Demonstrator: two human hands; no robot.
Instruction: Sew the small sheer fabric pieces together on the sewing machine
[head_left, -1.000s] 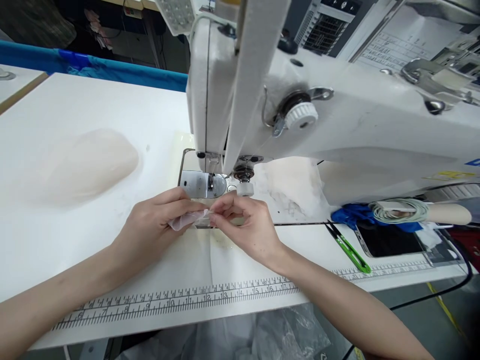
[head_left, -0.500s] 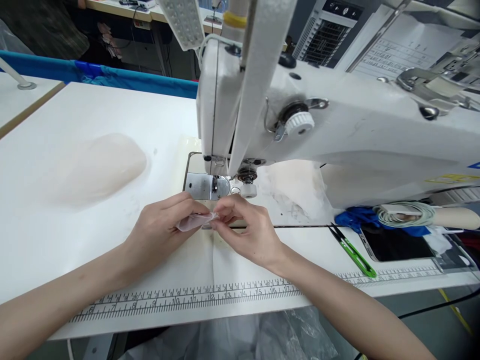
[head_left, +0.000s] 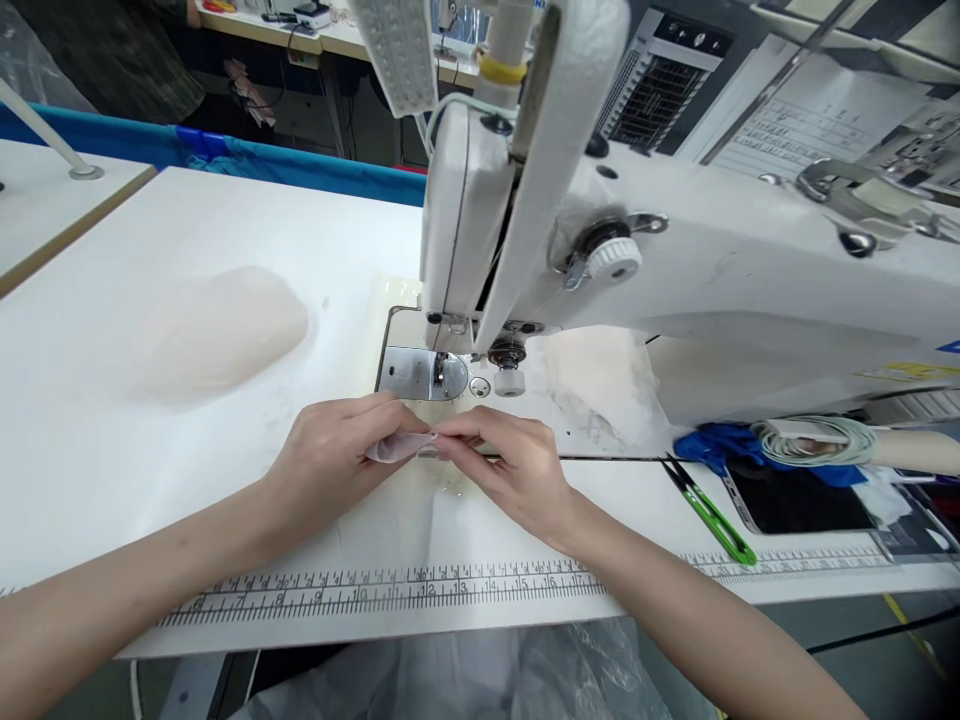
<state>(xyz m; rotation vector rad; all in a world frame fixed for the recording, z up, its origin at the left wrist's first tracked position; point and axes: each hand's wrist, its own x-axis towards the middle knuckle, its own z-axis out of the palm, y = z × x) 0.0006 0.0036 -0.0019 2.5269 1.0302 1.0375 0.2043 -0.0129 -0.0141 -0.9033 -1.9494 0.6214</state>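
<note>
From where I'm standing, the left hand (head_left: 337, 447) is pinching a small, folded pale cloth (head_left: 394, 448) between thumb and fingers, and the right hand (head_left: 525, 468) is nipping its near end with the fingertips. The two hands are working close together, both clamped on that cloth, which they're holding just in front of the metal plate (head_left: 405, 373), over the table (head_left: 367, 230).

At twelve o'clock from the hands, the needle end of a white sewing machine (head_left: 720, 250) is standing over the plate, its long arm stretching off toward two. A pale patch (head_left: 232, 330) is lying at ten o'clock; it's so washed out that I can't fairly say whether it's fabric. A printed ruler (head_left: 390, 592) is running along the table's front edge at six.

Farther out, green-handled snips (head_left: 716, 522) are resting between three and four o'clock, just beside a dark phone (head_left: 802, 500). Around three, a coil of cord (head_left: 814, 442) is sitting by a crumpled blue cloth (head_left: 701, 445). A sheet of writing (head_left: 817, 115) is showing behind the machine, toward two. Beyond the table, at eleven, another person (head_left: 120, 60) in dark clothes is partly showing.
</note>
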